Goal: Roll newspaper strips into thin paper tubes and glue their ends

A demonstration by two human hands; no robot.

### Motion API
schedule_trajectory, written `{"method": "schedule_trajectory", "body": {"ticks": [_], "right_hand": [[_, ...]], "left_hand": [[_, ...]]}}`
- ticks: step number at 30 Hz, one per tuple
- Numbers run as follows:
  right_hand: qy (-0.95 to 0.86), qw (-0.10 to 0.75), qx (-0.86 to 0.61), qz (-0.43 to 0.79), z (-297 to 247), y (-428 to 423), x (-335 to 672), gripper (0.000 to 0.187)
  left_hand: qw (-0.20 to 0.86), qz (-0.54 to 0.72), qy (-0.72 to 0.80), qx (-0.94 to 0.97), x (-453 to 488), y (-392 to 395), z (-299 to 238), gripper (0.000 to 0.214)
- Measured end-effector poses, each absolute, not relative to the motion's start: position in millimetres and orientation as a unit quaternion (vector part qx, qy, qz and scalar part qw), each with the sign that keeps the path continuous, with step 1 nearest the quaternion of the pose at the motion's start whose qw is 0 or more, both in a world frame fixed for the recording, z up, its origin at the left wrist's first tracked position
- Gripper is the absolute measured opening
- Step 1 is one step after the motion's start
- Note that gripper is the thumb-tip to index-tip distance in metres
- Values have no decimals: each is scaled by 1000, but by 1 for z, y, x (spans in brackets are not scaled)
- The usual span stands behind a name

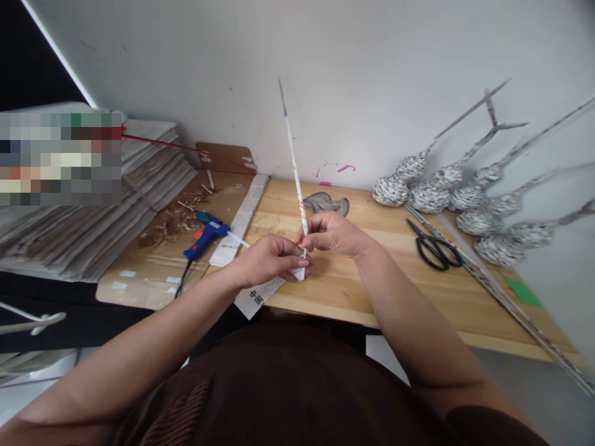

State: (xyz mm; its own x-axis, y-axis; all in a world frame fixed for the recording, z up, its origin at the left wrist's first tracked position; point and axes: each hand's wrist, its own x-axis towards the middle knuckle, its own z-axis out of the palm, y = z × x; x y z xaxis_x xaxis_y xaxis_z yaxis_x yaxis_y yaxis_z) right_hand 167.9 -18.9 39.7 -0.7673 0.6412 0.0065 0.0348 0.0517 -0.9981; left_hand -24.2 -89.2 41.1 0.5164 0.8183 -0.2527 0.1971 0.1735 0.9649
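A thin paper tube (296, 170), white with red marks and a narrow dark tip, stands nearly upright between my hands. My right hand (332, 234) pinches its lower part with thumb and fingers. Just below and to the left, my left hand (274, 259) is closed on the tube's bottom end, where the paper is folded flat. A loose printed paper strip (253, 301) hangs beneath my left hand at the table's front edge; whether it joins the tube I cannot tell. A grey cloth-like piece (328, 203) lies behind my right hand.
On cardboard (149, 291) at left lie a blue glue gun (204, 235) and paper scraps. Beside it are a stack of newspaper (153, 155) and paper strips (246, 207). At right are black scissors (434, 251), long paper tubes (520, 316) and several woven paper gourds (430, 195) on the wooden table (344, 294).
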Motion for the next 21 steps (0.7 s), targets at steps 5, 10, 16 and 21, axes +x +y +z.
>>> {"method": "schedule_trajectory", "body": {"ticks": [5, 10, 16, 21], "right_hand": [[-710, 196, -240, 632, 42, -21, 169, 22], [-708, 221, -282, 609, 39, -22, 165, 26], [-693, 252, -303, 604, 37, -21, 163, 28], [-705, 272, -298, 582, 37, -21, 163, 25]], "left_hand": [[628, 240, 441, 594, -26, -88, 42, 29], [588, 216, 460, 629, -30, -85, 47, 27], [473, 208, 504, 692, -32, -78, 53, 25], [357, 177, 528, 750, -33, -71, 64, 27]]}}
